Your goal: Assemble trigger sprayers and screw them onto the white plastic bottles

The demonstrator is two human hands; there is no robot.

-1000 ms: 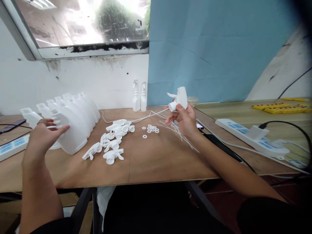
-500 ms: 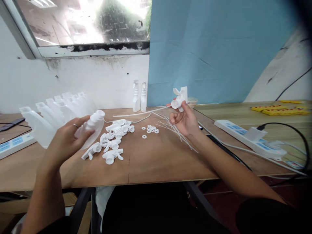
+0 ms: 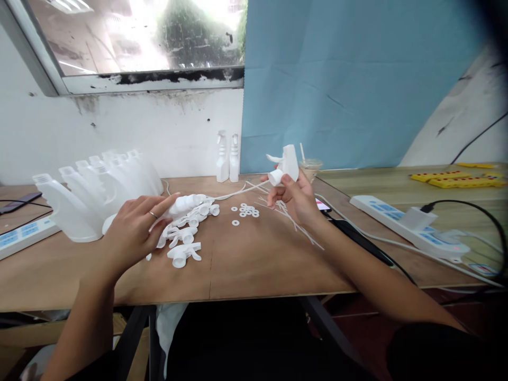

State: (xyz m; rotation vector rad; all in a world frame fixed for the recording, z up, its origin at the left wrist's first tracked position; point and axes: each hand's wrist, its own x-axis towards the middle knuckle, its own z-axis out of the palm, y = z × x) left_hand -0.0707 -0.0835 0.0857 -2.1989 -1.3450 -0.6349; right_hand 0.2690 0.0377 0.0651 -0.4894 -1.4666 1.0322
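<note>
The left hand (image 3: 133, 233) closes around a white bottle (image 3: 180, 205) lying low over the table (image 3: 254, 264), above loose trigger heads (image 3: 183, 253). Farther off, the right hand (image 3: 296, 198) pinches a spray trigger (image 3: 283, 165) raised, washers (image 3: 245, 210) between the hands.

White spray head (image 3: 284, 164), blue backdrop (image 3: 341, 79), brown table (image 3: 257, 264)

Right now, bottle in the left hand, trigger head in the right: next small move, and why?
Probably tip the bottle upright so its neck faces the spray head. The left hand holds it lying low over the loose heads, while the right hand holds the head raised, well apart.
</note>
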